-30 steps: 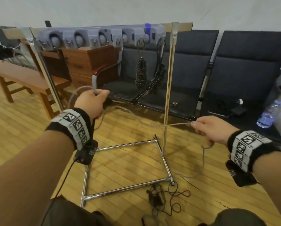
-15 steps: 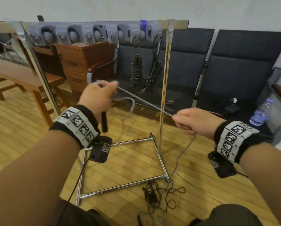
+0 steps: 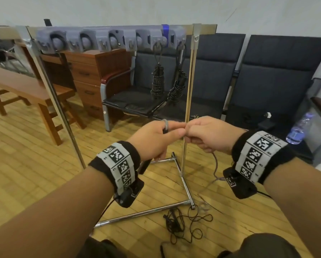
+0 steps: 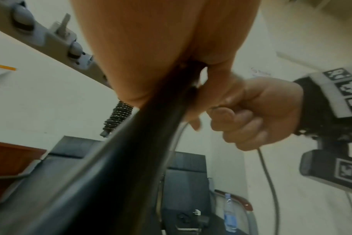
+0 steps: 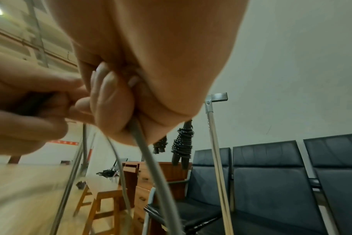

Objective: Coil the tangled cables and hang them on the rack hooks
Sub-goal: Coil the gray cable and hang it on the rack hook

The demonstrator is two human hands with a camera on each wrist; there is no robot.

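Note:
My two hands meet in front of the rack's right post. The left hand grips the grey cable, with a loop over its knuckles and a dark plug end hanging below the palm. The right hand pinches the same grey cable, whose free length drops to the floor. Two coiled black cables hang from the grey hook bar at its right end. A tangled thin black cable lies on the floor by the rack foot.
The chrome rack base spreads over the wooden floor below my hands. Dark chairs stand behind the rack, one with a water bottle and a charger. A wooden bench and a drawer unit are at the left.
The hands were wide apart with the grey cable stretched between them. They have come together in the middle, and a loop of cable now lies over the left hand.

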